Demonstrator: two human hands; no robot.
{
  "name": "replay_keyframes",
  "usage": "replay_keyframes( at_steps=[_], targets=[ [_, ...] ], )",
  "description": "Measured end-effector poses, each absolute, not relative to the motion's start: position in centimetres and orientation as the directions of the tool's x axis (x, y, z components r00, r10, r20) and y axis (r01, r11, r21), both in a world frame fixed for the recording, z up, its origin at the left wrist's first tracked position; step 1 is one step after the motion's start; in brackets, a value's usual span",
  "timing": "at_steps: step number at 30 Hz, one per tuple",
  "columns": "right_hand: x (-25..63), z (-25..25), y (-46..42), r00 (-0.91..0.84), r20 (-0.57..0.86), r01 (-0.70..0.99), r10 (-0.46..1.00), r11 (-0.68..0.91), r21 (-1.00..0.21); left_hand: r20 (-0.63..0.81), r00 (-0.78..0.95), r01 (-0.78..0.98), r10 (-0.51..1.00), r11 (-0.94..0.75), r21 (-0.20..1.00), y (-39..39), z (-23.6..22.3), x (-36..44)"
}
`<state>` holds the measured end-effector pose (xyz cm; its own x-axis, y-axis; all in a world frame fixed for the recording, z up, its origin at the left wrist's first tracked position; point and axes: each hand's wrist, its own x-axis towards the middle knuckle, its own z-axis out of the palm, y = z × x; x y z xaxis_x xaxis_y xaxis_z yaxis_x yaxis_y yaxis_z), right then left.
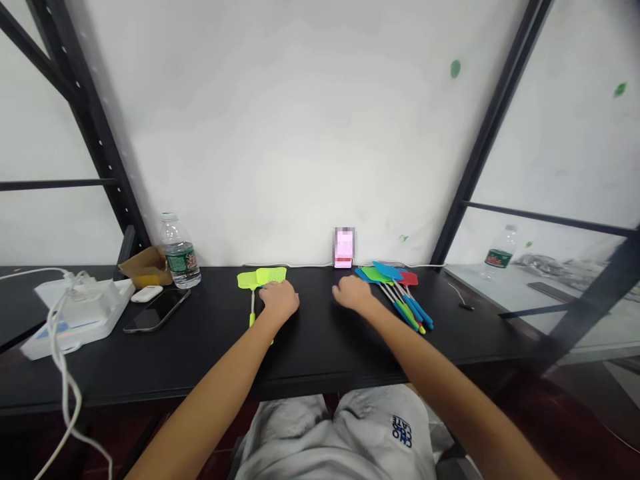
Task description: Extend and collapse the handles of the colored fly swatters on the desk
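Note:
My left hand (pixel 281 299) is closed at the neck of a yellow-green fly swatter (pixel 273 275), its curled fingers against the lower edge of the head. The forearm covers most of that handle. A second yellow-green swatter (pixel 247 281) lies just left of it, handle towards me. My right hand (pixel 351 293) is curled with the knuckles up above the desk, and nothing shows in its fingers. Right beside it lies a fanned pile of swatters with blue (pixel 387 271), green (pixel 373 274) and red (pixel 410 279) heads, handles pointing towards me and to the right.
On the left of the black desk (pixel 315 347) are a water bottle (pixel 181 257), a cardboard box (pixel 147 268), a phone (pixel 157 311), a white earbud case (pixel 147 294) and a power strip (pixel 83 313) with cables. A lit phone (pixel 344 248) leans against the wall.

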<state>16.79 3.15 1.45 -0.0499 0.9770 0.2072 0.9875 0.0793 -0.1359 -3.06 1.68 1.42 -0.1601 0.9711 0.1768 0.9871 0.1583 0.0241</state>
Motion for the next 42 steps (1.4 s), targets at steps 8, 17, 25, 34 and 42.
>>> replay_keyframes(
  at_steps=[8,17,25,34,42],
  targets=[
    [10.0,-1.0,3.9,-0.102,0.232,0.970,0.967,0.148,-0.194,0.152,-0.108,0.993,0.982,0.114,-0.030,2.0,1.5,-3.4],
    [14.0,-0.9,4.5,-0.047,0.240,0.871,0.970,0.157,-0.465,0.140,-0.085,0.996,0.986,0.081,0.034,2.3,1.7,-4.0],
    [14.3,-0.8,4.6,-0.051,0.236,0.860,0.970,0.163,-0.484,0.138,-0.085,0.995,0.987,0.077,0.060,2.5,1.8,-4.1],
    [14.4,-0.9,4.7,-0.062,0.238,0.859,0.969,0.173,-0.482,0.281,-0.033,0.986,0.959,-0.014,0.164,1.8,2.4,-3.5],
    [14.8,-0.6,4.9,0.080,0.270,0.789,0.959,0.105,-0.605,0.295,0.129,0.740,0.947,-0.290,0.607,2.0,1.2,-1.5]
  ],
)
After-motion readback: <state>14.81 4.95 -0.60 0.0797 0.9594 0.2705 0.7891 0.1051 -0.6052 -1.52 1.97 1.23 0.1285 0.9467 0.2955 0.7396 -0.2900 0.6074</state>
